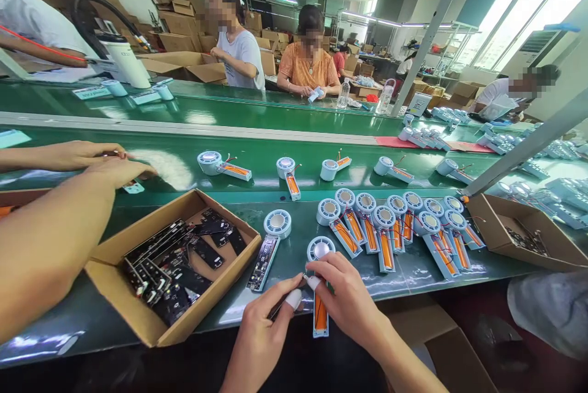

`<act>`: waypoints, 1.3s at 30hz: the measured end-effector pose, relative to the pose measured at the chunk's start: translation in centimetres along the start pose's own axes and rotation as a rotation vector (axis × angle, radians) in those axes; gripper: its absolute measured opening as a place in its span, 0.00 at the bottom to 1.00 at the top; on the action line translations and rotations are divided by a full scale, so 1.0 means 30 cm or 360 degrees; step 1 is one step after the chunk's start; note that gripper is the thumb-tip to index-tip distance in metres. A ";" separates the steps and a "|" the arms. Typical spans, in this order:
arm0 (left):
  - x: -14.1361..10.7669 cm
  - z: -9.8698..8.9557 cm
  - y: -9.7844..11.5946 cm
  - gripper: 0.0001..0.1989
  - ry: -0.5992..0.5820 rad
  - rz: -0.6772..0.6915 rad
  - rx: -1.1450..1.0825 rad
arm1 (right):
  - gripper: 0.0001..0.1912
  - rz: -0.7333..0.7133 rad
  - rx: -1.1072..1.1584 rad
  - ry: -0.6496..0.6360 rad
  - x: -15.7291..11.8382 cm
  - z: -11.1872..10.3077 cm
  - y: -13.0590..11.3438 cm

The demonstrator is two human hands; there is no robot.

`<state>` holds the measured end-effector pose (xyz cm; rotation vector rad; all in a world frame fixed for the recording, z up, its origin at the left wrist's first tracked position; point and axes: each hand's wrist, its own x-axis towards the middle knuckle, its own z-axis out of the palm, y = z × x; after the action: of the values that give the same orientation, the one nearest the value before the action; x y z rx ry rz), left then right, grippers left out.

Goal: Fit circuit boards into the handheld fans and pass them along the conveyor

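Observation:
My left hand (pixel 269 322) is closed in a pinch on a dark, thin circuit board (pixel 275 310), mostly hidden by the fingers. Its thumb wears a white finger cot. My right hand (pixel 344 292), also with a white-covered fingertip, meets it and pinches a small wire connector. Beneath my right hand lies a light blue handheld fan body (pixel 320 319), its round head away from me and an orange battery in its open handle. Left of it rests another fan (pixel 263 264) with a black circuit board laid in its handle.
A cardboard box (pixel 168 333) of black circuit boards stands at left. Grouped open fans (pixel 386 252) lie at right, beside another box (pixel 537 237) of small parts. More fans (pixel 294 185) line the green conveyor (pixel 257 139). A co-worker's arms (pixel 59 228) reach in from the left.

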<state>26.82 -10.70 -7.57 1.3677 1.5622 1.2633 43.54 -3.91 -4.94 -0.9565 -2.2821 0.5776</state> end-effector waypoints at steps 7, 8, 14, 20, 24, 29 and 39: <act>0.034 -0.029 0.011 0.16 -0.0160 -0.0139 -0.0162 | 0.13 0.0023 0.0165 -0.0028 0.021 -0.006 0.002; 0.036 -0.029 0.010 0.16 -0.0172 -0.0141 -0.0162 | 0.13 0.0034 0.0168 -0.0011 0.022 -0.004 0.000; 0.022 -0.029 -0.001 0.19 -0.0107 -0.0232 -0.0049 | 0.14 0.0262 0.0472 0.0102 -0.018 -0.059 -0.003; 0.003 -0.020 0.000 0.21 -0.0229 -0.0190 0.0076 | 0.13 0.0311 0.0289 0.0015 -0.092 -0.063 -0.004; 0.004 0.000 0.000 0.22 -0.0203 0.0111 0.0419 | 0.10 0.0543 0.0631 0.0126 -0.074 -0.030 0.005; 0.002 0.006 0.005 0.30 -0.0239 0.0478 0.1218 | 0.14 0.0930 0.1355 0.0223 -0.041 -0.016 0.029; 0.006 0.013 0.016 0.23 -0.0069 0.0125 0.0569 | 0.08 0.0603 0.0738 0.0181 -0.015 -0.022 -0.034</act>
<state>27.29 -10.47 -7.20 1.6796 1.7794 1.0225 43.73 -4.79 -4.01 -1.1476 -1.7568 1.1227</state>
